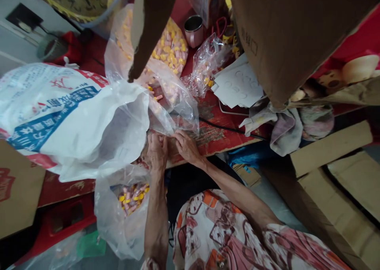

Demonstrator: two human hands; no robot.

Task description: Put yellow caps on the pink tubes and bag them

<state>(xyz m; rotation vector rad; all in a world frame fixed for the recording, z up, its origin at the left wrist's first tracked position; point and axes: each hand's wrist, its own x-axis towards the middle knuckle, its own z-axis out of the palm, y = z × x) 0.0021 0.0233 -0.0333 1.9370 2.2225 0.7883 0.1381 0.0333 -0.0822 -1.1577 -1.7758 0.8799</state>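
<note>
At six o'clock, nearest to the camera, there is the patterned shirt (213,230) of the person. At seven o'clock from the hands, a lower clear bag (115,230) with pink-and-yellow pieces hangs beside the table edge. The left hand (157,149) is narrow, its fingers bent inward; I cannot tell what it holds. Just beside it, the right hand (187,145) has its fingertips close together at the plastic edge of the large clear bag (178,92). This bag lies toward twelve o'clock on the red table (204,108), full of similar pieces. At nine to ten o'clock, a white sack (77,131) opens toward the hands. Farther, a mug (194,36) stands near twelve o'clock.
</note>
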